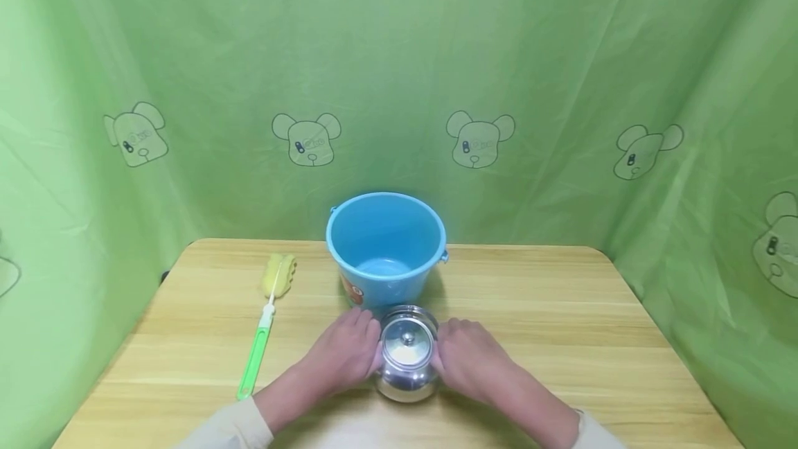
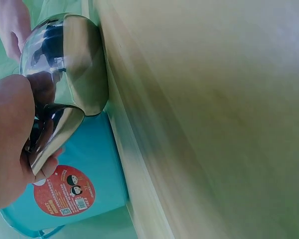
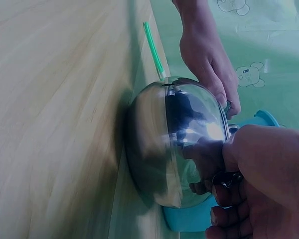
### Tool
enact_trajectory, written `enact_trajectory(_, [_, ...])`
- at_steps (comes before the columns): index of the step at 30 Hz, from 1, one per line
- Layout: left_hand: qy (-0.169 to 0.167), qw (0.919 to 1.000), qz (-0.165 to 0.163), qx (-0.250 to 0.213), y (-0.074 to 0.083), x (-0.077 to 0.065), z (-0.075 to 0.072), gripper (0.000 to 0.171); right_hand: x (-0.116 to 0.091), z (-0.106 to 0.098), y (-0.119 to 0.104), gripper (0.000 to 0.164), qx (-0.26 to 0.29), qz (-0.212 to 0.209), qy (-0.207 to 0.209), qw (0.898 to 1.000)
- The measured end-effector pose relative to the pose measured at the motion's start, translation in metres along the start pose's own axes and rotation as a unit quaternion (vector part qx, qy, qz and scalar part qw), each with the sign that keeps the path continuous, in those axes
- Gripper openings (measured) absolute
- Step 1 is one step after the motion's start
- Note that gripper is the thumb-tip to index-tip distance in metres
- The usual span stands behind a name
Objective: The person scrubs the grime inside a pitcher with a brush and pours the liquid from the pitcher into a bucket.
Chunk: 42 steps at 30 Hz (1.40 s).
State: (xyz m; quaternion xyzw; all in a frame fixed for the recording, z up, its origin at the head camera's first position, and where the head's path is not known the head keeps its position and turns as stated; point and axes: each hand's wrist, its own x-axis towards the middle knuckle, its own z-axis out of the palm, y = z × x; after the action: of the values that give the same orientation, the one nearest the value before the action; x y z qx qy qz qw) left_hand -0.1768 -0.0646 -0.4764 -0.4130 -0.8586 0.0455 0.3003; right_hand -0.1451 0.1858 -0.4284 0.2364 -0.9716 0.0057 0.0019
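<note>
The left hand [image 1: 349, 352] and right hand [image 1: 470, 355], fingers curled, grip opposite sides of the lidded metal pot [image 1: 407, 385] just in front of the blue bucket [image 1: 393, 289], where matched pressure should keep it level and its lid [image 1: 397, 352] from slipping.

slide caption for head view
Left hand and right hand grip a lidded metal pot in front of a blue bucket.

Shiny rounded metal pot [image 1: 406, 381], knobbed lid [image 1: 399, 353] on
</note>
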Motion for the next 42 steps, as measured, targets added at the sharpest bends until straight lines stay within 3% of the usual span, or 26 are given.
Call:
enact_trajectory(9, [0.008, 0.9999, -0.003, 0.007, 0.000, -0.002, -0.001, 0.023, 0.000, 0.000, -0.004, 0.034, -0.001, 0.005, 0.001, 1.000])
enact_trajectory(18, [-0.031, 0.9994, -0.001, 0.018, 0.002, 0.000, -0.006, 0.025, 0.001, 0.001, -0.002, 0.038, -0.004, 0.006, -0.016, 1.000])
enact_trajectory(29, [-0.051, 0.9981, 0.004, 0.033, 0.002, 0.001, -0.011, 0.031, -0.002, -0.006, 0.008, 0.026, 0.085, -0.003, -0.031, 0.996])
enact_trajectory(37, [-0.077, 0.9965, 0.006, 0.032, 0.001, 0.001, -0.013, 0.030, -0.011, -0.015, 0.009, 0.021, 0.067, -0.032, 0.010, 0.997])
enact_trajectory(42, [-0.067, 0.9972, 0.009, 0.031, 0.000, 0.002, -0.012, 0.029, -0.014, -0.019, 0.011, 0.015, 0.053, -0.041, 0.036, 0.997])
